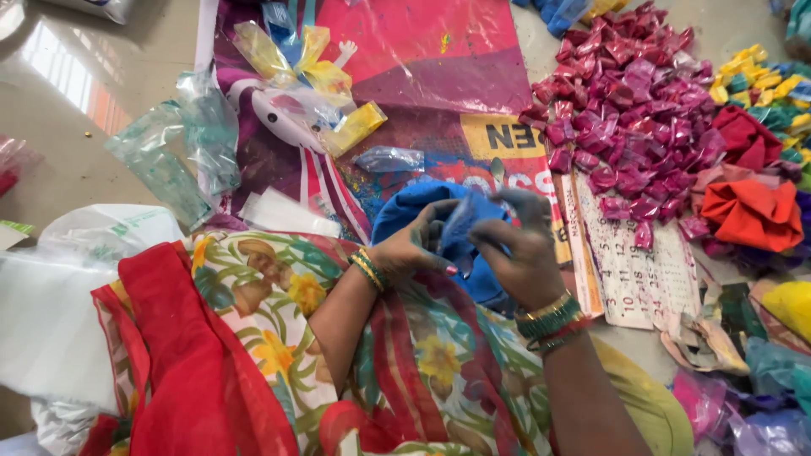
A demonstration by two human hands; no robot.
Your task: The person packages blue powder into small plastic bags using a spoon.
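Left hand and right hand both pinch a small blue packet over blue powder bag | step: closing packet, likely | next: firm twist | magenta packets heaped beyond, on floor.

Head-worn view, steeply downward, close

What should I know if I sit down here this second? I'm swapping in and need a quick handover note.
Left hand: closed on the small blue packet, fingers dusted blue.
Right hand: pinching the same packet from the other side.
Below them: the open bag of blue powder, with a spoon just beyond.
Done: a pile of tied magenta packets up right, yellow and green packets past it.
Left: the packet in hand looks unsealed; empty clear bags wait on the left.
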